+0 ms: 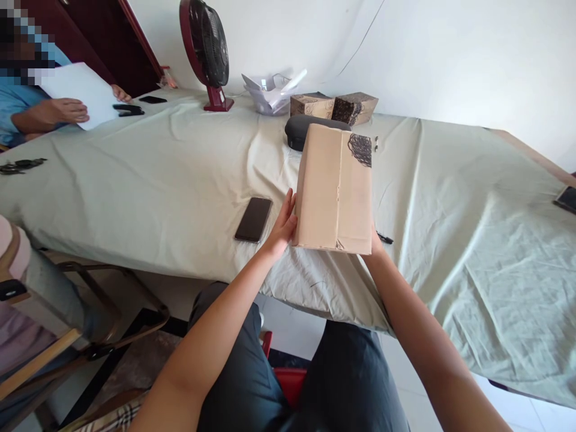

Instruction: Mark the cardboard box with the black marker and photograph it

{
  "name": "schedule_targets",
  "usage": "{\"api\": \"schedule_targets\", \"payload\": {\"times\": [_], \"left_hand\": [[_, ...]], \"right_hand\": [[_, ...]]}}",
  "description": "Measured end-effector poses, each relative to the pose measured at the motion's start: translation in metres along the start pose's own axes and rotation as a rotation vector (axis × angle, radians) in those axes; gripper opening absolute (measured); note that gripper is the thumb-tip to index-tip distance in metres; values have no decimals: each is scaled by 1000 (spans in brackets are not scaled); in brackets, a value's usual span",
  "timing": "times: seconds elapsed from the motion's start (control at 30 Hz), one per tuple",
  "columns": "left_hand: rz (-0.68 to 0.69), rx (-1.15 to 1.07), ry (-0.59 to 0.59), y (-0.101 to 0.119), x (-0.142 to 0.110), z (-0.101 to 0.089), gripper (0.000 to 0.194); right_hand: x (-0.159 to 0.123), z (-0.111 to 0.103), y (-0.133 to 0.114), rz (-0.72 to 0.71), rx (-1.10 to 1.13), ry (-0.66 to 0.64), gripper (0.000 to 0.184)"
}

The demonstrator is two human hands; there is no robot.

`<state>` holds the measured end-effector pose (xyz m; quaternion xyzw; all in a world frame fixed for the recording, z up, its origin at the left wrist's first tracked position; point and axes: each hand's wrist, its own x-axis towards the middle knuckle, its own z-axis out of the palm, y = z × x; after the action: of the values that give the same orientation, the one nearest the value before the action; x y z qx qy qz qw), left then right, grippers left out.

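Note:
A brown cardboard box (321, 192) with a black scribbled patch on its far right corner is held between my two hands, near the front edge of the table. Pressed along the box's left side is my left hand (284, 228), thumb and fingers against the cardboard. My right hand (374, 245) grips the lower right side, its fingers mostly hidden by the box. A dark smartphone (254, 219) lies just left of my left hand. Beside my right hand rests a black pen (384, 238). Partly covered by the box is a black case (297, 131).
Two scribbled cardboard boxes (355, 108) stand against the wall beside a clear basket of papers (270, 96). A red fan (209, 54) is at the back left. At the far left, a person holds white paper (85, 90). A greenish cloth (157, 198) covers the table.

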<state>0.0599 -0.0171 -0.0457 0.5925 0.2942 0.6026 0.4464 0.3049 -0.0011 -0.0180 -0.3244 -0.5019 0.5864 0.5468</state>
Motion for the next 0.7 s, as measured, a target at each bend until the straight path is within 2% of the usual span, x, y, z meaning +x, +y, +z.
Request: {"api": "schedule_targets", "payload": {"times": [0.07,0.1,0.17,0.23,0.3,0.4,0.53,0.63,0.7], "left_hand": [[-65,-82,90,0,1,2,88],[-92,-116,140,1,1,4,93],[-83,-101,230,5,1,8,102],[-34,-19,295,9,0,12,108],[31,89,339,13,-1,14,108],[117,231,384,17,-2,12,100],[169,373,443,23,0,6,99],[149,454,478,28,-2,8,99],[123,487,451,30,-3,10,94]], "right_hand": [[0,-2,-1,-61,-76,69,43],[0,-4,-2,-53,-108,62,42],[-1,-9,-4,-3,-130,-33,53],[-3,-14,-5,56,-134,-194,72],[-4,-15,-5,85,-166,-284,84],[-3,-9,1,30,-206,-235,87],[1,3,9,-60,-187,-132,72],[0,8,7,-63,-189,-206,79],[-2,9,3,-71,-209,-270,87]]}}
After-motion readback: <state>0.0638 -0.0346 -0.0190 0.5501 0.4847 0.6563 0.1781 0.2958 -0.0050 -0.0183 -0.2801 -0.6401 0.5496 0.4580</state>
